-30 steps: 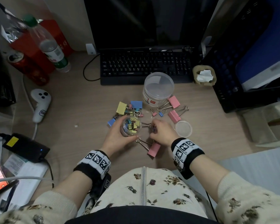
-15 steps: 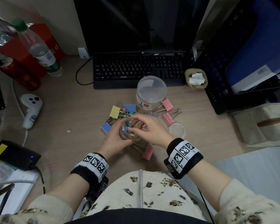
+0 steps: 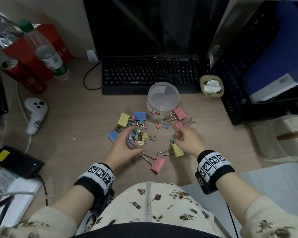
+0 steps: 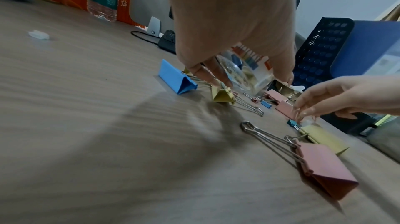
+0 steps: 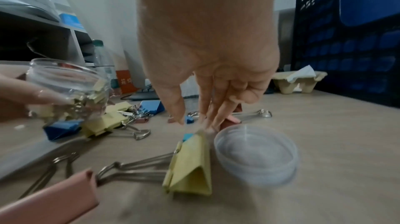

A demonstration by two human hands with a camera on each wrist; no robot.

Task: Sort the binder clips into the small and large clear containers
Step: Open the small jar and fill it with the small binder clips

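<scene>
Binder clips, large: pink (image 3: 157,164) and yellow (image 3: 178,150) nearest, on the desk (image 3: 79,121).
Left hand (image 3: 120,148): fingers curled round small clear container (image 3: 137,137), part-filled with small clips.
Right hand (image 3: 190,140): fingers extended downward over teal small clip (image 3: 172,140), holding nothing.
Large clear container (image 3: 163,100): beside keyboard (image 3: 150,74).

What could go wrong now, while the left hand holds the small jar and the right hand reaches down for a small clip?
The small jar sits tilted and open in the left hand, so clips might spill out. The right hand reaches for the small teal clip, which touches a yellow large clip; the fingers may drag that along.
</scene>
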